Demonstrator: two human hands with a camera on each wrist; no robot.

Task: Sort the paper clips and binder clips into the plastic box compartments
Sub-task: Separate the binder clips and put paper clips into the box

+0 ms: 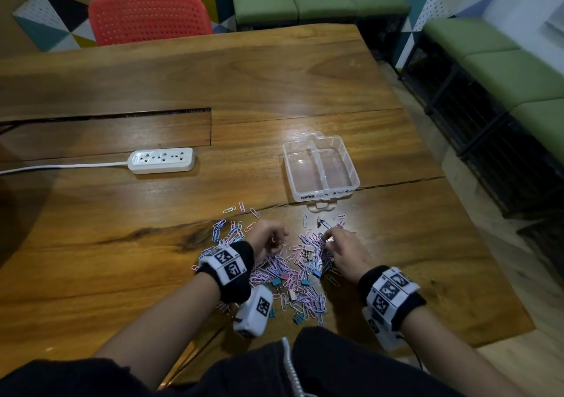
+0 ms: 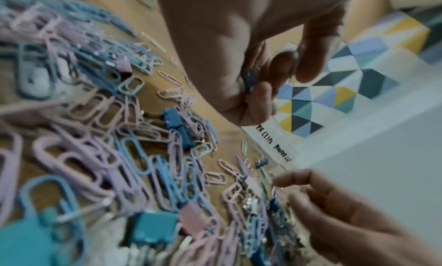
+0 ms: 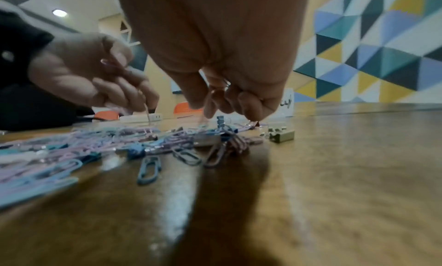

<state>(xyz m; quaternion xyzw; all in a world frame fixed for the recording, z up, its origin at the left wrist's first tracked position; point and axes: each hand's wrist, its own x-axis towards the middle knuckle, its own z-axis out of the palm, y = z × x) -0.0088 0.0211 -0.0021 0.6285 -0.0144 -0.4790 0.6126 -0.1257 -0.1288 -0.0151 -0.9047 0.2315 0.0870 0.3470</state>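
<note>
A heap of pink and blue paper clips (image 1: 293,271) mixed with small binder clips (image 1: 276,282) lies on the wooden table near me. Behind it stands the clear plastic box (image 1: 323,193), with nothing visible in its two compartments. My left hand (image 1: 270,239) hovers over the heap's left part. Its curled fingers pinch a few blue paper clips (image 2: 250,79). My right hand (image 1: 332,239) is at the heap's far right, fingertips down on the clips. In the right wrist view its curled fingers (image 3: 248,102) hold pink paper clips (image 3: 221,85).
A white power strip (image 1: 161,160) with its cable lies to the left. A red chair (image 1: 149,18) stands beyond the table. The table's right edge (image 1: 457,183) runs close to the box, with green benches (image 1: 503,70) past it. An olive binder clip (image 3: 282,137) sits apart on the right.
</note>
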